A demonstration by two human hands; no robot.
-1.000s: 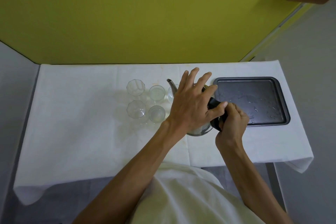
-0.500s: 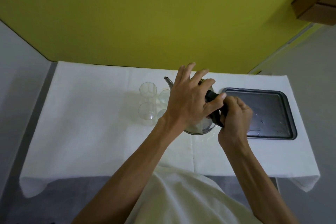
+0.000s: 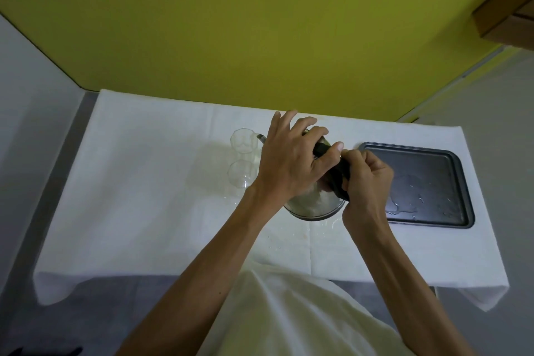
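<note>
A steel kettle (image 3: 315,205) with a thin spout (image 3: 261,138) and a black handle (image 3: 320,149) stands mid-table. My left hand (image 3: 289,162) lies spread over its top, fingers slightly bent, thumb laid across the handle. My right hand (image 3: 367,179) grips the handle's right side in a fist. The kettle's lid is hidden under my left hand.
Two clear glasses (image 3: 244,140) (image 3: 241,175) stand just left of the kettle. A dark baking tray (image 3: 427,182), wet with droplets, lies to the right. A white cloth (image 3: 144,182) covers the table, with a yellow wall behind it. Water drops dot the cloth before the kettle.
Both hands stay on the kettle. My left fingers have bent a little more over its top. The view has shifted, and two of the glasses are now hidden behind my left hand.
</note>
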